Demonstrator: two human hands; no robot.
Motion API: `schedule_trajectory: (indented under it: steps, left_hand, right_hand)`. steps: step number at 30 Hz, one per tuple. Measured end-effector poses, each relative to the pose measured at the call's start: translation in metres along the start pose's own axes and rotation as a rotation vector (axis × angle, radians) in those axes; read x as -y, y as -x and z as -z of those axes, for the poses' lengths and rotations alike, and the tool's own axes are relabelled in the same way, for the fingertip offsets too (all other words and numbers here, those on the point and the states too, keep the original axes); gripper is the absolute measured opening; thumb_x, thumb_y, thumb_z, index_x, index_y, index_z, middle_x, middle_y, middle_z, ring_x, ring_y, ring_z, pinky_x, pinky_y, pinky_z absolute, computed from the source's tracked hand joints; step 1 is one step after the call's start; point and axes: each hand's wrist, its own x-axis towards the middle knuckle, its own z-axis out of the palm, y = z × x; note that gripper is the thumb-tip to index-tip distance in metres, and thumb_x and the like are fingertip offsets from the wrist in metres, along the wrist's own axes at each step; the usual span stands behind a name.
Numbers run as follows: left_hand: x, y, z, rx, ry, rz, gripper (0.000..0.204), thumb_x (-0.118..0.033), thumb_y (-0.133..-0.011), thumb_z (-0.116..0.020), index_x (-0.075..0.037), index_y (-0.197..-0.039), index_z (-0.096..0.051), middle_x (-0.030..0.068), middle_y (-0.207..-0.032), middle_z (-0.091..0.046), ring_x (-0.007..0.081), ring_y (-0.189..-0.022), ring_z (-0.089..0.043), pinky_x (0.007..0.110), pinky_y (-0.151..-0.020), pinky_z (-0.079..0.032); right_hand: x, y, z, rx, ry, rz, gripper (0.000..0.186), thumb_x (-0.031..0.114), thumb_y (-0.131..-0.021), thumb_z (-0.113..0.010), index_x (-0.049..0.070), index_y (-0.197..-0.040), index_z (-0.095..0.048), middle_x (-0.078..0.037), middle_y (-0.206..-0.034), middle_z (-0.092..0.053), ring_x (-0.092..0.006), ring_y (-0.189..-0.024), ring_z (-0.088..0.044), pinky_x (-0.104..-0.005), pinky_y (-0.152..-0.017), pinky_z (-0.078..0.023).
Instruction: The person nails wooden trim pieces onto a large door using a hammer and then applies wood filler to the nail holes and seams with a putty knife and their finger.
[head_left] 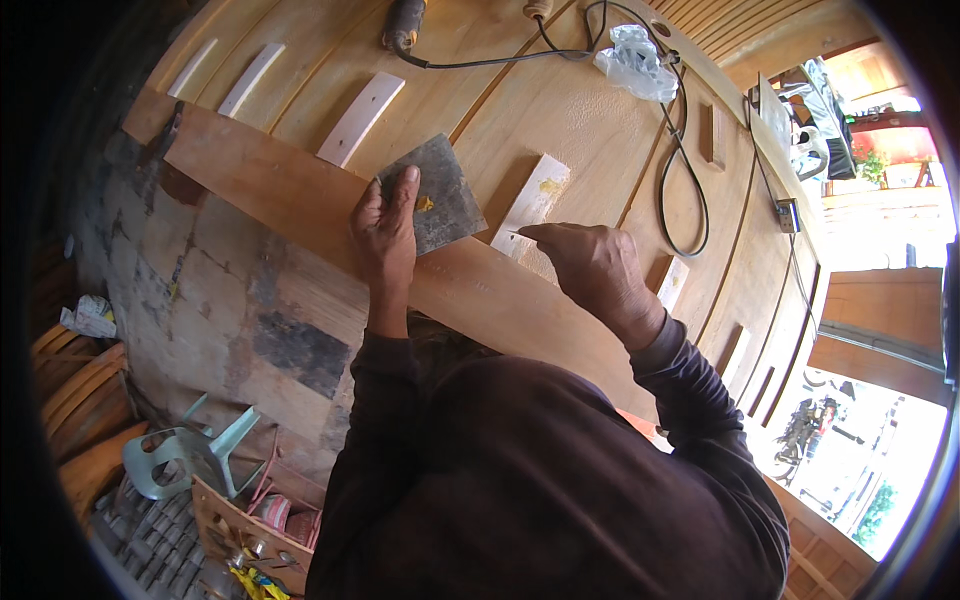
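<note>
My left hand grips a dark grey square plate by its left edge, thumb on top. A small dab of yellow-brown paste lies on the plate. Just right of it, my right hand is closed, its fingertips over the lower end of a pale wooden strip. A thin light tip shows at those fingers, but what they hold is mostly hidden. More yellowish paste is smeared at the strip's upper end. The strip lies on a large varnished wooden panel.
More pale strips, such as one at the left, sit along the panel. A corded power tool, its black cable and a crumpled clear plastic bag lie farther back. At lower left are a pale green plastic stool and a wooden box.
</note>
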Motion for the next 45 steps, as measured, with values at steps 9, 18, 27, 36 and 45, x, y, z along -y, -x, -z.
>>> schedule_trajectory:
  steps: [9,18,27,36,45]
  left_hand:
    - [0.001,0.001,-0.001,-0.024,-0.007,-0.022,0.033,-0.030,-0.104,-0.077,0.002,-0.105,-0.075,0.0017,-0.094,-0.076,0.0065,-0.086,-0.062,0.027,-0.079,-0.052]
    - [-0.002,0.000,-0.003,-0.051,-0.094,-0.057,0.038,-0.036,-0.104,-0.077,0.003,-0.105,-0.076,0.0036,-0.089,-0.077,0.0082,-0.082,-0.064,0.029,-0.076,-0.053]
    - [0.002,-0.001,0.001,-0.019,-0.121,-0.039,0.038,-0.034,-0.104,-0.077,0.004,-0.103,-0.074,0.0029,-0.088,-0.075,0.0076,-0.081,-0.062,0.028,-0.077,-0.052]
    - [-0.004,0.003,-0.003,-0.002,0.035,-0.016,0.029,-0.025,-0.106,-0.076,0.004,-0.105,-0.074,-0.0008,-0.093,-0.073,0.0050,-0.085,-0.060,0.025,-0.077,-0.051]
    - [-0.005,0.001,-0.005,-0.007,0.033,-0.026,0.028,-0.024,-0.105,-0.076,0.004,-0.105,-0.074,-0.0008,-0.093,-0.073,0.0047,-0.085,-0.060,0.025,-0.078,-0.051]
  right_hand:
    - [0.008,0.010,-0.025,-0.169,0.020,0.107,0.033,-0.001,-0.091,-0.063,0.008,-0.120,-0.077,-0.012,-0.108,-0.081,-0.0318,-0.091,-0.079,-0.0383,-0.077,-0.064]
    - [0.028,0.029,-0.059,-0.037,0.401,0.101,0.054,0.013,-0.098,-0.061,-0.010,-0.146,-0.054,-0.028,-0.145,-0.063,-0.0370,-0.131,-0.065,-0.0447,-0.105,-0.055]
    - [0.027,0.030,-0.052,-0.013,0.464,0.134,0.043,0.007,-0.098,-0.061,-0.006,-0.139,-0.062,-0.025,-0.137,-0.070,-0.0343,-0.125,-0.071,-0.0427,-0.100,-0.059]
    - [0.007,0.008,-0.023,-0.094,0.122,-0.116,0.033,0.004,-0.093,-0.063,0.013,-0.120,-0.080,-0.013,-0.085,-0.077,-0.0314,-0.069,-0.074,-0.0406,-0.059,-0.057]
    - [0.021,0.005,-0.020,0.053,0.165,-0.101,0.040,0.002,-0.084,-0.063,0.011,-0.120,-0.078,-0.017,-0.080,-0.075,-0.0345,-0.070,-0.074,-0.0449,-0.063,-0.057]
